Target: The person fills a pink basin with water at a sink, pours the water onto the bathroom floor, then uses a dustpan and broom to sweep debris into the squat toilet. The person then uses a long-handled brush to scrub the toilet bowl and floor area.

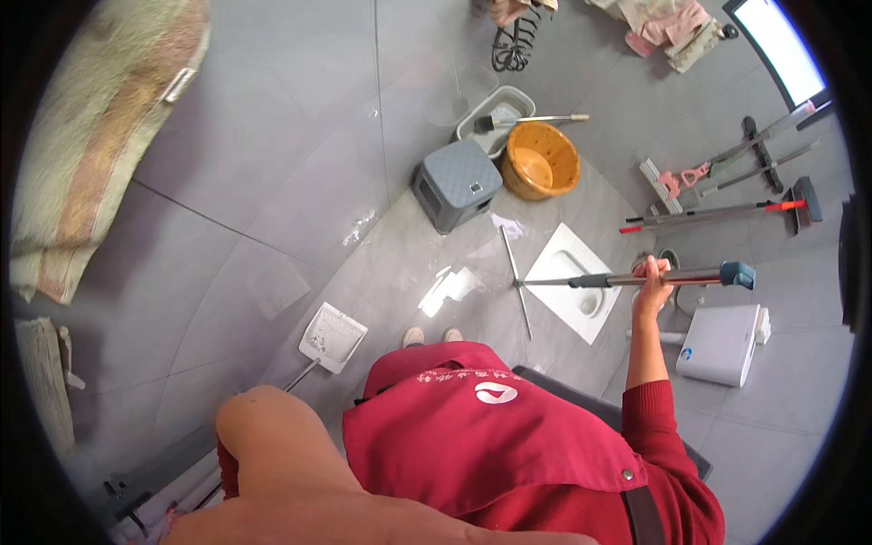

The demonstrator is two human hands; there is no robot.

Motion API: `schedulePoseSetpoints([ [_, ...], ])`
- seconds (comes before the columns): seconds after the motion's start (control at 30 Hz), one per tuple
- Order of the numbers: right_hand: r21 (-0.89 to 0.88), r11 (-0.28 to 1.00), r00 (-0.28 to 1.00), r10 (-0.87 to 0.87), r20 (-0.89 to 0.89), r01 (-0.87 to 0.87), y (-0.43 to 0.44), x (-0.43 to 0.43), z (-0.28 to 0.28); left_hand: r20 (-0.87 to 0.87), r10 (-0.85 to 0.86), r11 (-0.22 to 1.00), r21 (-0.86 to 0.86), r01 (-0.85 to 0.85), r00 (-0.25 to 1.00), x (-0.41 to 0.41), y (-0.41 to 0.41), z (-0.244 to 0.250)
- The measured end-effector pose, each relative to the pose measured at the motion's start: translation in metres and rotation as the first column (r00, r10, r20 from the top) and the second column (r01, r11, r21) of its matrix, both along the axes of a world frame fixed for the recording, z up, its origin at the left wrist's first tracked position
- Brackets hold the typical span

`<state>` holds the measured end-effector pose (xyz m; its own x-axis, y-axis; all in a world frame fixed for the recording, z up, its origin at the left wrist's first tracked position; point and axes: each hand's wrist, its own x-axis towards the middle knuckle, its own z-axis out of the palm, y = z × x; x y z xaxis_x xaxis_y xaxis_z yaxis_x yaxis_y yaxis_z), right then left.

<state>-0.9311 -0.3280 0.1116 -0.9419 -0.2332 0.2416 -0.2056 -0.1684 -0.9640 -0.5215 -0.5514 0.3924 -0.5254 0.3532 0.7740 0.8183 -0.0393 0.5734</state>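
Note:
My right hand (654,274) is closed around the telescopic metal pole of a floor tool (616,279), which has a blue-green end cap. The pole reaches left across the white squat toilet (575,283) to a thin crossbar on the wet grey floor. My left hand is out of view; my bent left elbow and bare forearm fill the lower left, close to the camera. Beyond that elbow lies a white long-handled dustpan (334,337) with dirt in it. A grey plastic step stool (458,177) and an orange-brown basin (541,161) stand ahead of me.
A pale tub (501,109) with a brush across it stands behind the stool. Mops and a red-gripped broom (790,205) hang along the right wall, above a white cistern (719,344). Towels (122,136) hang at the upper left. A crumpled white piece (509,226) lies near the stool.

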Motion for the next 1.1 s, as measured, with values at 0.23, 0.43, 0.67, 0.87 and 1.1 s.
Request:
schedulePoseSetpoints([
  [0.23, 0.051, 0.998, 0.999, 0.022, 0.040, -0.024, 0.001, -0.001, -0.006, -0.028, 0.051, 0.999, 0.004, -0.051, 0.998, 0.026, 0.035, 0.012],
  [0.43, 0.416, 0.908, 0.999, 0.052, 0.014, -0.053, 0.017, -0.015, -0.059, -0.019, 0.087, 0.994, -0.067, -0.088, 0.996, 0.008, 0.072, 0.015],
  [0.67, 0.518, 0.813, 0.958, 0.284, 0.045, -0.265, 0.020, -0.015, -0.067, 0.018, 0.197, 0.977, -0.091, -0.195, 0.980, 0.004, 0.111, 0.018],
  [0.87, 0.292, 0.777, 0.810, 0.586, -0.011, -0.558, -0.018, -0.021, 0.008, 0.023, 0.398, 0.917, -0.004, -0.398, 0.917, 0.046, 0.118, 0.034],
  [1.1, 0.055, 0.442, 0.445, 0.895, 0.045, -0.895, -0.089, 0.058, 0.056, 0.125, 0.764, 0.566, 0.341, -0.751, 0.633, 0.126, 0.134, 0.030],
])
